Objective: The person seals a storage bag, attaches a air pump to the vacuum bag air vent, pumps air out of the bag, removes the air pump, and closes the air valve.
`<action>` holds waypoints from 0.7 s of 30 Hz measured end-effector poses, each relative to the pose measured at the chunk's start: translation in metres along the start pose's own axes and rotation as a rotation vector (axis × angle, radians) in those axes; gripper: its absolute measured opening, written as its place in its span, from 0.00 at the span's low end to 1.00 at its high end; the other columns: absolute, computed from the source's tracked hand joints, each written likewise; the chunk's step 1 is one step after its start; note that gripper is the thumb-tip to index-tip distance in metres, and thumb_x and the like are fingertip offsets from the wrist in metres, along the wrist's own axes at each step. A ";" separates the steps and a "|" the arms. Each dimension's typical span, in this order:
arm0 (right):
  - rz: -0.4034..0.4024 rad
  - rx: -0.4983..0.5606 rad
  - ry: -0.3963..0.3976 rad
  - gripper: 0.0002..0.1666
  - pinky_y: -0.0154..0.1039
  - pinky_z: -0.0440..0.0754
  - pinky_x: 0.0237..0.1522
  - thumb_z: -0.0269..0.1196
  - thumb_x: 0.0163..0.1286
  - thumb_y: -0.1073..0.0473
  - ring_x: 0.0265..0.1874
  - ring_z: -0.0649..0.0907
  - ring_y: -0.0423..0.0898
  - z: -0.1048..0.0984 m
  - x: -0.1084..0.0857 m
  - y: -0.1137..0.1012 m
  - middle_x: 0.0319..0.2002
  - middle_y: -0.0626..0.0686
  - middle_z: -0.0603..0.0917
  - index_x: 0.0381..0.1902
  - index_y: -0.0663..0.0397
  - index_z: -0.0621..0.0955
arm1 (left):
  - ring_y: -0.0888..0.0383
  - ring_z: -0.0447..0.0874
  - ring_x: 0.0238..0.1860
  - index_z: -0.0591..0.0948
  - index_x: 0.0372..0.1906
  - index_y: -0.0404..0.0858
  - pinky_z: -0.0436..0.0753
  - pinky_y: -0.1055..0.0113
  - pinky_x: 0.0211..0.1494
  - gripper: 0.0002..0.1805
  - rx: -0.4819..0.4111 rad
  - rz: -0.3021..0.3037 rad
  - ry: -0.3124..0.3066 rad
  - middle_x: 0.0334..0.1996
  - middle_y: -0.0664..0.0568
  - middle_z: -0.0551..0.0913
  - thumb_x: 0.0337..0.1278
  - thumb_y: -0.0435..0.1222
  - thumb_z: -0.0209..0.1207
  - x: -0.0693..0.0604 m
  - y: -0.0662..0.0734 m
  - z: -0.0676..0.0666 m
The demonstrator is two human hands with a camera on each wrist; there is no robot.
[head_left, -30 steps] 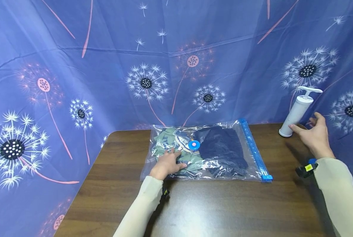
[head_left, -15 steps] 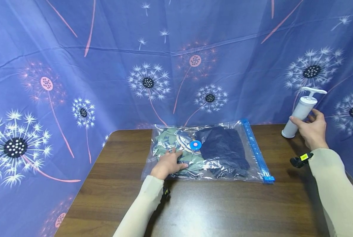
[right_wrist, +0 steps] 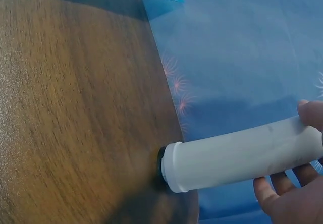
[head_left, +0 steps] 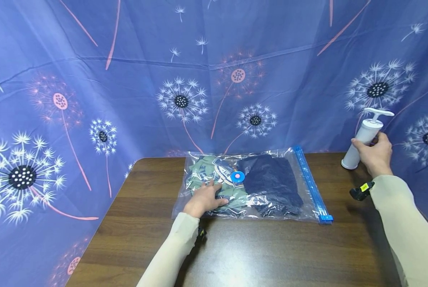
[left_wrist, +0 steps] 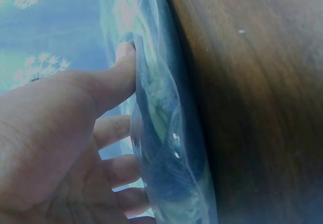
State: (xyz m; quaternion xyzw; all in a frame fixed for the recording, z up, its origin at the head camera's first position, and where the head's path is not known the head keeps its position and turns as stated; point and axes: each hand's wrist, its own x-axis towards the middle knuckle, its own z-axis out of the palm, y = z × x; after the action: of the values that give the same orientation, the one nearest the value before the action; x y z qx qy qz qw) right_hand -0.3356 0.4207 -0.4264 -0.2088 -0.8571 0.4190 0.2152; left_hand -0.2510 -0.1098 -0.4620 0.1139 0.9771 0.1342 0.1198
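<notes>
A clear plastic bag (head_left: 308, 207) lies flat on the table, holding a green printed garment (head_left: 203, 167) and a dark navy one (head_left: 271, 179). A round blue valve with a pink centre (head_left: 237, 177) sits on its upper face. The left hand (head_left: 204, 199) rests with spread fingers on the green part; in the left wrist view its fingertips touch the plastic (left_wrist: 166, 133). At the back right, the right hand (head_left: 376, 156) grips a white hand pump (head_left: 364, 133) round its barrel, thumb on the near side. The pump (right_wrist: 227, 158) stands upright, its T-handle on top.
The brown wooden table (head_left: 145, 247) runs up to a blue dandelion-print curtain (head_left: 138, 91) behind and at both sides. The bag's blue zip strip (head_left: 308, 181) ends in a slider (head_left: 326, 219) at the near right corner.
The right hand has closed round the pump's barrel, where earlier its fingers stood spread beside it. The left hand has stayed on the bag. The head view has shifted slightly.
</notes>
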 end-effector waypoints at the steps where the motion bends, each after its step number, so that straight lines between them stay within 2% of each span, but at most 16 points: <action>1: -0.023 -0.020 -0.009 0.45 0.37 0.74 0.49 0.63 0.71 0.44 0.57 0.76 0.57 0.000 -0.001 -0.001 0.65 0.66 0.75 0.76 0.64 0.64 | 0.31 0.53 0.79 0.67 0.79 0.50 0.59 0.29 0.76 0.43 0.000 0.000 0.002 0.81 0.40 0.57 0.63 0.62 0.62 0.000 0.000 0.000; 2: -0.047 -0.040 -0.021 0.45 0.40 0.74 0.47 0.62 0.72 0.44 0.57 0.76 0.60 0.000 -0.002 -0.002 0.64 0.69 0.75 0.76 0.66 0.63 | 0.31 0.53 0.79 0.67 0.78 0.50 0.59 0.29 0.76 0.43 0.002 0.000 0.003 0.80 0.40 0.58 0.63 0.62 0.62 0.001 0.000 0.001; 4: -0.098 -0.043 -0.050 0.45 0.50 0.77 0.52 0.61 0.73 0.45 0.61 0.74 0.68 0.001 -0.007 -0.007 0.66 0.75 0.72 0.76 0.68 0.62 | 0.31 0.54 0.79 0.67 0.78 0.50 0.59 0.29 0.76 0.43 0.009 0.002 0.006 0.80 0.40 0.58 0.63 0.63 0.61 0.001 -0.001 0.001; 7: -0.178 -0.044 -0.090 0.47 0.66 0.75 0.58 0.60 0.75 0.44 0.63 0.73 0.74 0.002 -0.014 -0.020 0.68 0.78 0.70 0.77 0.69 0.60 | 0.31 0.54 0.79 0.67 0.78 0.50 0.59 0.28 0.76 0.43 0.007 0.004 0.009 0.81 0.40 0.57 0.63 0.63 0.61 0.001 -0.001 0.002; 9: -0.227 -0.025 -0.121 0.47 0.73 0.72 0.62 0.60 0.75 0.42 0.64 0.73 0.76 0.002 -0.019 -0.031 0.69 0.78 0.68 0.78 0.68 0.59 | 0.31 0.54 0.79 0.67 0.78 0.50 0.58 0.28 0.76 0.43 0.012 0.005 0.008 0.81 0.40 0.57 0.63 0.63 0.61 0.001 0.000 0.002; 15: -0.375 -0.010 -0.146 0.45 0.72 0.76 0.55 0.63 0.73 0.41 0.62 0.77 0.75 0.000 -0.040 -0.077 0.66 0.75 0.74 0.76 0.64 0.64 | 0.31 0.55 0.79 0.67 0.78 0.49 0.59 0.28 0.75 0.42 0.025 0.011 0.013 0.80 0.39 0.57 0.64 0.62 0.61 0.001 0.000 0.003; 21: -0.453 0.023 -0.167 0.43 0.69 0.78 0.54 0.65 0.72 0.40 0.59 0.80 0.72 0.005 -0.066 -0.122 0.62 0.73 0.78 0.72 0.63 0.69 | 0.31 0.56 0.79 0.69 0.78 0.48 0.61 0.28 0.75 0.42 0.030 0.022 0.024 0.80 0.37 0.59 0.64 0.62 0.61 -0.001 -0.001 0.003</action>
State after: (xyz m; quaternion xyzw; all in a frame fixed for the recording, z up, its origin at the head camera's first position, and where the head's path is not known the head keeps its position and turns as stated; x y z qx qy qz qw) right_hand -0.3059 0.3138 -0.3431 0.0266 -0.8920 0.3855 0.2345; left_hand -0.2494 -0.1103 -0.4647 0.1246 0.9790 0.1224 0.1050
